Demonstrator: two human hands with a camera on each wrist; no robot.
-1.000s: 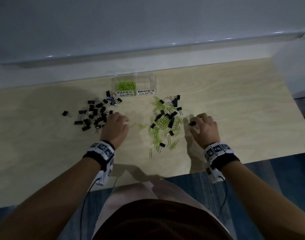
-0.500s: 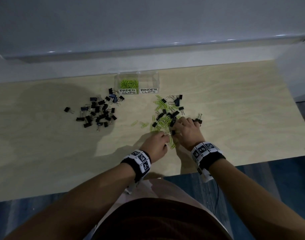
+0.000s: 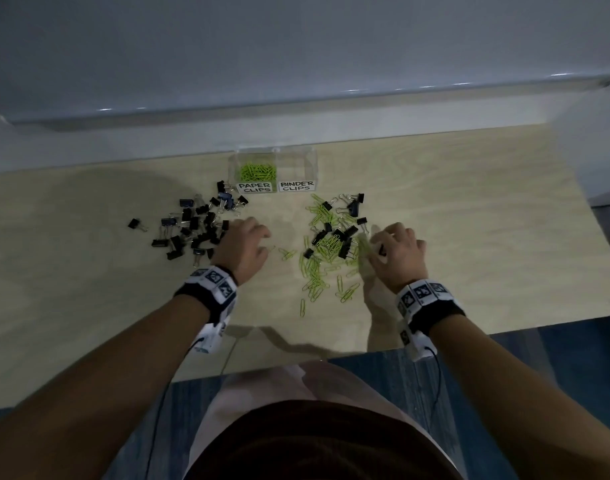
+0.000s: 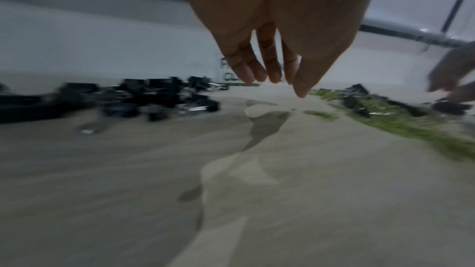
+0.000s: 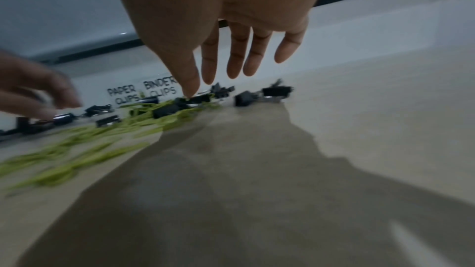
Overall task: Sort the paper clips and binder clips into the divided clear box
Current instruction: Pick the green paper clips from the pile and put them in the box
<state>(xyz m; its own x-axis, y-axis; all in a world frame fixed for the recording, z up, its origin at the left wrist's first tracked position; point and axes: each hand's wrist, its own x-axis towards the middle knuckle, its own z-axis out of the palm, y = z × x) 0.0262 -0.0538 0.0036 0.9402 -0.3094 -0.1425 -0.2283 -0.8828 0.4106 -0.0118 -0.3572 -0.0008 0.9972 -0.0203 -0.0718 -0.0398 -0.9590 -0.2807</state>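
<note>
A divided clear box [image 3: 298, 161] stands at the back of the table; its "PAPER CLIPS" side holds green paper clips [image 3: 257, 171], and the "BINDER CLIPS" side looks empty. A pile of black binder clips [image 3: 192, 230] lies on the left. A mixed pile of green paper clips and binder clips [image 3: 331, 244] lies on the right. My left hand [image 3: 262, 237] hovers beside the black pile with straight fingers [image 4: 272, 72], holding nothing. My right hand [image 3: 379, 240] hangs at the mixed pile's right edge, fingers [image 5: 236, 58] spread, thumb tip just above a binder clip [image 5: 197, 98].
The pale wooden table [image 3: 470, 237] ends at a near edge close to my body, with blue floor [image 3: 539, 358] beyond. A grey wall ledge [image 3: 296, 126] runs right behind the box. A few stray paper clips [image 3: 288, 254] lie between the two piles.
Half a second ago both hands met over the mixed pile. Now the left hand has swung left to the black pile and the right hand has shifted right; both fingers have straightened.
</note>
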